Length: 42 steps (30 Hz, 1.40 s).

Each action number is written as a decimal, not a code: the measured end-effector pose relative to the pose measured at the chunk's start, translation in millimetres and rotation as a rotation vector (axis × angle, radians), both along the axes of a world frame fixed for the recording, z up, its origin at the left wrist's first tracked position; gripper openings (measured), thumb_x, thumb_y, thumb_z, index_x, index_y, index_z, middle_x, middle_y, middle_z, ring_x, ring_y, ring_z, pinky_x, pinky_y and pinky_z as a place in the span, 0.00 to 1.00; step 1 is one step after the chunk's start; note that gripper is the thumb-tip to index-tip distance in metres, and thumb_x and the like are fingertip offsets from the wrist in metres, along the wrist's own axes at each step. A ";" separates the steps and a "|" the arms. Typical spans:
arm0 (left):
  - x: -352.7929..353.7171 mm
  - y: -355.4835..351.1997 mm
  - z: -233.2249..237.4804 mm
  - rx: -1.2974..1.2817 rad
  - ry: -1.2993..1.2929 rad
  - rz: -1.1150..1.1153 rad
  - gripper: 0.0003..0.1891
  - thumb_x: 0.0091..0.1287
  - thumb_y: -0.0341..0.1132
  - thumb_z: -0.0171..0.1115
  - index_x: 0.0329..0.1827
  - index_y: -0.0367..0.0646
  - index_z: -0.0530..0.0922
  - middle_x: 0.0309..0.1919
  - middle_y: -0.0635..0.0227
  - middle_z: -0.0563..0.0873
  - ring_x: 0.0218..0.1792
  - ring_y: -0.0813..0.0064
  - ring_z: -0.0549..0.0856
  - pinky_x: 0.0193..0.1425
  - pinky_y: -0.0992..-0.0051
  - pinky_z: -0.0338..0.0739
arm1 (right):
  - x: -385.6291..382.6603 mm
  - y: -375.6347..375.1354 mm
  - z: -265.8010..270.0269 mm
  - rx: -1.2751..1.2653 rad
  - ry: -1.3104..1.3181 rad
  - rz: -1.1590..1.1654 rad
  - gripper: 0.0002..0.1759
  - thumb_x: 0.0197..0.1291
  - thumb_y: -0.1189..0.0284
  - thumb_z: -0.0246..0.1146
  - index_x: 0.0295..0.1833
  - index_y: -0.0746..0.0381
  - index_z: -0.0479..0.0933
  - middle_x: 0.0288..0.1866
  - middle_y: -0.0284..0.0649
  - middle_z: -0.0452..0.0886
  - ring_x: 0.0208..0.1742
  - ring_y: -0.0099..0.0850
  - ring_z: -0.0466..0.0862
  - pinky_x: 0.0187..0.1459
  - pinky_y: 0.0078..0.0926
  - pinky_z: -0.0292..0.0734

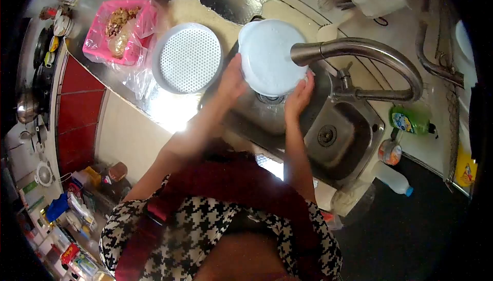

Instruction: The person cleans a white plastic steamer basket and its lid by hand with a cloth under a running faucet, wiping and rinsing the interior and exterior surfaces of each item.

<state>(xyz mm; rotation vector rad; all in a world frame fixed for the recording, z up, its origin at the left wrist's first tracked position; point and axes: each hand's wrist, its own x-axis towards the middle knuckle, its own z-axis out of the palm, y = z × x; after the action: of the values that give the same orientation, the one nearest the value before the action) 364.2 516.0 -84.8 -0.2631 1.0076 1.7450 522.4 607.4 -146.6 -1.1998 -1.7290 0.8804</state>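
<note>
Both hands hold a round white bowl (269, 57) over the larger basin of the steel sink (267, 119). My left hand (232, 80) grips its left edge, and my right hand (300, 96) is closed on its lower right edge. The head of the curved metal faucet (308, 53) overlaps the bowl's right side from above. Whether the bowl's inside or underside faces me is hard to tell. To the left of the bowl, a white perforated steamer tray (188, 57) lies on the counter.
A pink basket (92, 45) lined with a plastic bag holds food scraps at the upper left. Right of the sink stand a green dish soap bottle (411, 121), a small jar (390, 151) and a white bottle with a blue cap (391, 177). A smaller basin (341, 152) adjoins the larger one.
</note>
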 end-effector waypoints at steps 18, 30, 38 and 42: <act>5.7 -7.9 -37.8 -0.082 0.228 -0.036 0.21 0.72 0.48 0.44 0.55 0.40 0.71 0.50 0.63 0.79 0.50 0.69 0.77 0.58 0.66 0.70 | -61.2 43.0 10.0 -0.045 -0.123 0.109 0.21 0.60 0.65 0.54 0.58 0.62 0.69 0.58 0.45 0.73 0.61 0.48 0.69 0.61 0.46 0.62; 12.5 -3.9 -33.9 0.000 0.001 0.051 0.23 0.75 0.46 0.37 0.59 0.36 0.66 0.53 0.58 0.76 0.53 0.65 0.76 0.60 0.65 0.69 | -37.1 -77.5 29.8 0.203 -0.391 0.237 0.28 0.59 0.66 0.55 0.65 0.62 0.61 0.67 0.54 0.60 0.70 0.51 0.56 0.69 0.56 0.42; 14.4 -20.5 -18.9 -0.042 -0.054 -0.047 0.24 0.74 0.47 0.37 0.64 0.38 0.63 0.60 0.60 0.72 0.59 0.63 0.73 0.65 0.63 0.64 | 19.3 30.2 -13.8 -0.060 -0.016 0.015 0.24 0.64 0.66 0.53 0.62 0.67 0.64 0.60 0.52 0.70 0.63 0.46 0.67 0.65 0.38 0.58; 12.7 -27.2 -29.5 -0.173 -0.022 -0.106 0.26 0.73 0.50 0.39 0.64 0.38 0.63 0.60 0.62 0.72 0.58 0.64 0.73 0.64 0.62 0.66 | 22.8 51.2 30.7 -0.447 0.014 0.022 0.27 0.65 0.58 0.53 0.58 0.71 0.68 0.55 0.50 0.75 0.56 0.38 0.74 0.58 0.30 0.66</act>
<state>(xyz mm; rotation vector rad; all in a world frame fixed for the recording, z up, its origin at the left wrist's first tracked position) 376.9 488.8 -114.3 -0.3317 1.1385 1.5585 545.2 658.6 -116.0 -1.4545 -1.5811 1.3332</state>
